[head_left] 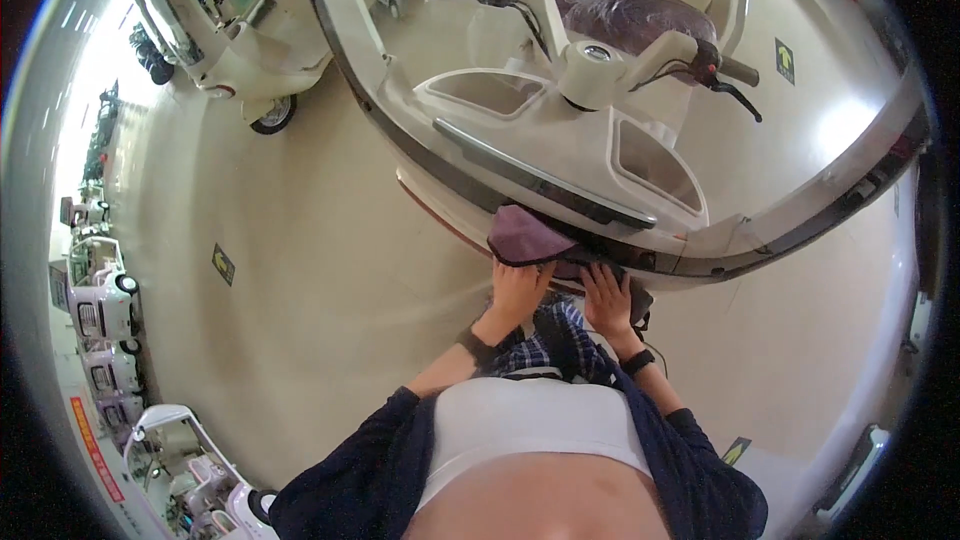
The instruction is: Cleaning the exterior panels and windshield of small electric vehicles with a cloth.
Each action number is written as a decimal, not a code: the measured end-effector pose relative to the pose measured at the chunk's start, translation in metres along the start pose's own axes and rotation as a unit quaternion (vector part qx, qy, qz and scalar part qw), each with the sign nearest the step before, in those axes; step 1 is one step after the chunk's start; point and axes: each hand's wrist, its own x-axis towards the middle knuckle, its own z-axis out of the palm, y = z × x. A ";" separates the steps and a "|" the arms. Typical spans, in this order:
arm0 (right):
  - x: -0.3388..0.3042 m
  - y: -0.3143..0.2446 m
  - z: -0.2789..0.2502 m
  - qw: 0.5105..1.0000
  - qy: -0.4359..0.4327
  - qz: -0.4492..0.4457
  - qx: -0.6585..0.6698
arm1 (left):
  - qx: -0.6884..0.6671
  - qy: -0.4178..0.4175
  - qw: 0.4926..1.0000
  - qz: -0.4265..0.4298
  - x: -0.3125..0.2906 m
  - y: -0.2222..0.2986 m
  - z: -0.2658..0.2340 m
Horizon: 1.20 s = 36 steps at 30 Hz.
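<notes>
In front of me is the cream front end of a small electric vehicle [590, 190] with handlebars and a clear windshield. A purple cloth [530, 236] with a dark edge lies folded over against its front, just below the windshield's dark lower rim. My left hand [520, 290] grips the cloth's near edge, its fingertips partly hidden by the fabric. Close beside it on the right, my right hand [607, 300] rests with fingers stretched out and spread on the darker part of the cloth by the front panel. Both wrists wear dark bands.
Behind the windshield are handlebars [598, 60] and a plastic-covered seat [625, 10]. Another cream scooter [235, 60] stands at the far left. Several small vehicles [103, 315] line the left side. Arrow markers [222, 265] are stuck on the shiny floor [320, 320].
</notes>
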 end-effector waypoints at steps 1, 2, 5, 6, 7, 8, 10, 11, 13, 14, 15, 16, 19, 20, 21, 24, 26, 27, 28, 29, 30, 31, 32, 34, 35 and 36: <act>0.000 -0.001 0.001 1.000 -0.002 0.007 -0.002 | -0.022 -0.030 0.999 -0.009 0.002 -0.001 -0.004; 0.000 -0.004 0.004 1.000 0.014 0.005 0.003 | -0.026 -0.036 0.999 -0.004 0.003 -0.006 -0.005; 0.002 -0.004 0.005 1.000 0.028 0.008 0.007 | 0.019 -0.007 0.999 0.048 0.005 -0.017 0.000; 0.002 -0.005 0.007 0.999 0.029 0.020 0.011 | 0.052 -0.013 0.996 0.070 0.007 -0.022 0.003; 0.000 -0.007 0.007 0.999 0.028 0.026 0.003 | 0.086 -0.016 0.992 0.093 0.008 -0.025 0.004; -0.004 -0.010 0.007 0.999 -0.019 0.038 -0.011 | 0.077 -0.017 0.992 0.102 0.008 -0.029 0.004; -0.007 -0.021 0.022 0.996 -0.049 0.080 0.007 | 0.112 0.044 0.976 0.181 0.018 -0.033 -0.007; -0.004 -0.025 0.035 0.994 -0.045 0.101 -0.008 | 0.097 0.041 0.974 0.202 0.021 -0.045 -0.005; 0.009 -0.041 0.052 0.998 0.062 0.003 -0.026 | 0.030 0.028 0.977 0.208 0.028 -0.080 -0.006; 0.024 -0.054 0.059 0.996 0.085 0.007 0.015 | 0.027 0.018 0.972 0.234 0.042 -0.091 -0.015; 0.053 -0.072 0.037 0.998 -0.037 0.020 0.053 | -0.025 0.015 0.985 0.172 0.044 -0.113 -0.014; 0.079 -0.088 0.014 0.982 -0.159 0.044 0.093 | 0.046 0.030 0.960 0.276 0.060 -0.119 -0.039; 0.131 -0.116 0.014 0.984 -0.171 0.002 0.043 | -0.038 -0.021 0.992 0.120 0.071 -0.170 -0.064; 0.142 -0.120 0.032 0.993 -0.067 -0.010 0.091 | 0.056 0.014 0.995 0.082 0.077 -0.192 -0.057; 0.153 -0.124 0.040 0.995 -0.062 0.004 0.072 | 0.045 -0.001 0.992 0.115 0.085 -0.220 -0.054; 0.182 -0.135 0.051 0.998 -0.055 -0.015 -0.011 | 0.117 -0.026 0.988 0.098 0.102 -0.232 -0.069; 0.198 -0.131 0.048 0.995 -0.063 -0.041 -0.058 | 0.105 0.056 0.988 0.098 0.113 -0.244 -0.060; 0.202 -0.124 0.040 0.995 -0.066 -0.043 -0.064 | 0.099 0.058 0.989 0.097 0.121 -0.239 -0.061; 0.206 -0.119 0.028 0.990 -0.046 -0.047 -0.126 | 0.083 0.020 0.991 0.103 0.129 -0.231 -0.067; 0.210 -0.114 0.017 0.981 -0.026 -0.051 -0.187 | 0.066 -0.020 0.991 0.110 0.138 -0.224 -0.071; 0.211 -0.108 0.006 0.988 -0.023 -0.035 -0.149 | 0.072 0.044 0.989 0.119 0.142 -0.223 -0.064; 0.214 -0.104 -0.013 0.983 -0.017 -0.027 -0.179 | 0.069 0.042 0.990 0.117 0.146 -0.219 -0.063; 0.216 -0.102 -0.026 0.992 -0.028 0.000 -0.123 | 0.035 0.023 0.993 0.106 0.151 -0.213 -0.064; 0.214 -0.099 -0.036 0.996 -0.042 0.027 -0.070 | 0.019 -0.030 0.998 0.060 0.161 -0.188 -0.071; 0.212 -0.098 -0.036 0.994 -0.013 0.027 -0.107 | 0.016 -0.032 0.998 0.056 0.158 -0.191 -0.061; 0.212 -0.094 -0.037 0.989 0.017 0.025 -0.147 | 0.003 0.029 0.996 0.090 0.161 -0.190 -0.049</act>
